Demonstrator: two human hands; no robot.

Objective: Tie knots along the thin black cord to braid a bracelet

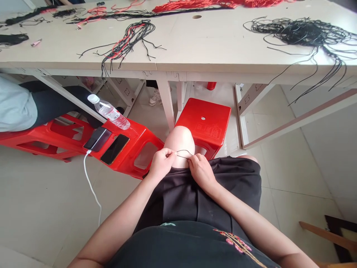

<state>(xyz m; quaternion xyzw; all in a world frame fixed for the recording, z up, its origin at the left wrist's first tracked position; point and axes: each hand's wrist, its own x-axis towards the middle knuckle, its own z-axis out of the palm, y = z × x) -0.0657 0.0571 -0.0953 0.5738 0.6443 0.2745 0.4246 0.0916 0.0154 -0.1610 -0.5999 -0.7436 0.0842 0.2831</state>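
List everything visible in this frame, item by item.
table: 1, beige, across the top
cord bundles: several, black and red, on the table
pink item: 1, pink, on the table's left
water bottle: 1, clear, on the left stool
phones: 2, black, on the left stool
charging cable: 1, white, running down from a phone
stools: 2, red, left and ahead
co-worker's leg: 1, black, far left
sneaker: 1, white, beyond the table
thin cord: 1, black, between the hands
left hand: 1, bare, pinching the cord
right hand: 1, bare, pinching the cord
knee: 1, bare, below the cord
top: 1, black with floral embroidery, bottom
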